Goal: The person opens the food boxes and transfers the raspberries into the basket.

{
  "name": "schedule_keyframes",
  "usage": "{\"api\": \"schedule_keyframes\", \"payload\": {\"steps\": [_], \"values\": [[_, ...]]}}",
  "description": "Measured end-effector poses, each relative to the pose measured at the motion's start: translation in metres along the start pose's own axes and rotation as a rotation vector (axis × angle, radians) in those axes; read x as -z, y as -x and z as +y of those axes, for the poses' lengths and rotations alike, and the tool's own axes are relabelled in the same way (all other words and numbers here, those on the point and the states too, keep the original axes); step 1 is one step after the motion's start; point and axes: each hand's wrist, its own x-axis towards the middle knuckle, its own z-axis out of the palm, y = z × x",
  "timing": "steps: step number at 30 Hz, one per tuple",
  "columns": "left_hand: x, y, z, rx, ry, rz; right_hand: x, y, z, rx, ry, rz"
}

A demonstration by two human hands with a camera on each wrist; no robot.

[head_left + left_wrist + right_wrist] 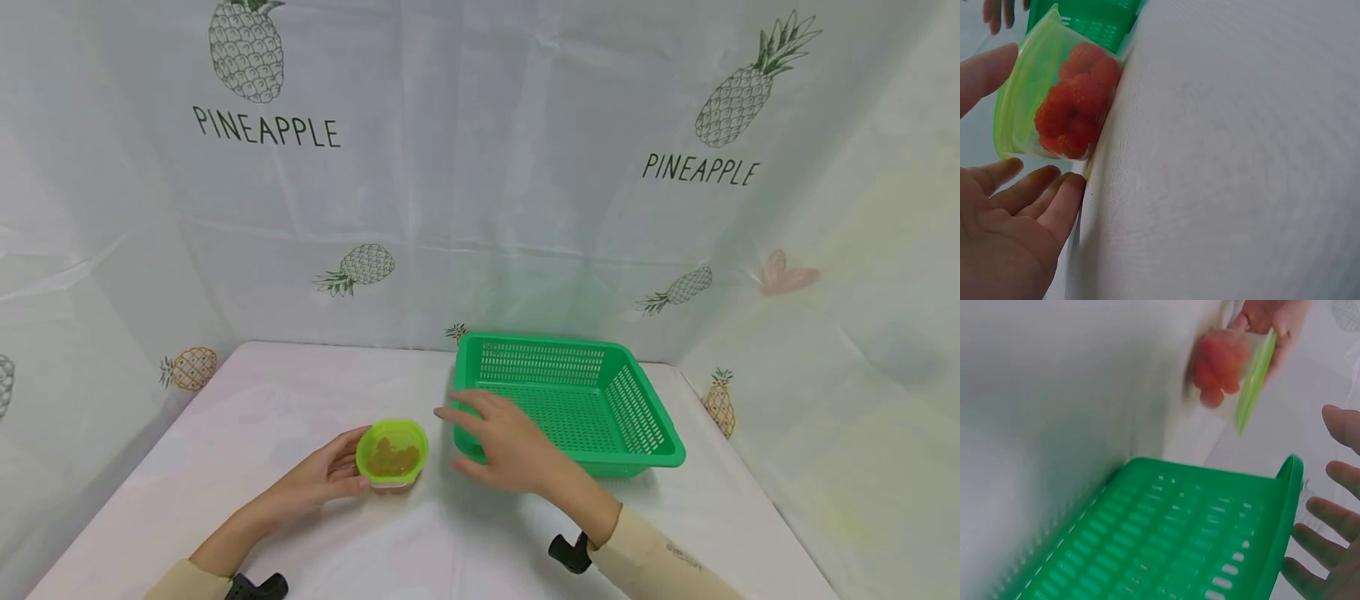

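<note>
A small clear container (388, 467) with a light-green lid (1013, 100) stands on the table; red, berry-like pieces (1079, 100) show through its side. My left hand (326, 475) is at the container's left side, thumb toward the near corner and fingers toward the far one. In the left wrist view those fingers are loosely extended, close to the lid edge and base; firm contact cannot be made out. My right hand (506, 442) hovers by the near left corner of a green basket (660, 458), fingers spread and holding nothing.
The basket has slotted walls and stands at the back right of the cloth-covered table (300, 392). A pale curtain (480, 192) printed with pineapples hangs behind and along the sides. Black wrist mounts (572, 553) sit below both hands.
</note>
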Motion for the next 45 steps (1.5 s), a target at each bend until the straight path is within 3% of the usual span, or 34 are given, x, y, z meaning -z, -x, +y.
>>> {"api": "schedule_keyframes", "payload": {"steps": [10,16,32,45], "values": [[-0.003,-0.001,0.001,-0.046,0.038,-0.019,-0.011,-0.012,-0.011,0.039,0.024,-0.035],[-0.004,-0.003,-0.001,-0.079,0.047,-0.024,-0.018,-0.017,-0.016,0.076,0.010,-0.010],[-0.001,-0.001,-0.004,-0.056,0.030,0.025,-0.037,-0.025,-0.030,0.098,0.113,-0.011],[0.003,-0.003,-0.006,-0.045,0.032,0.017,-0.051,-0.031,-0.040,0.153,0.138,0.016]]}}
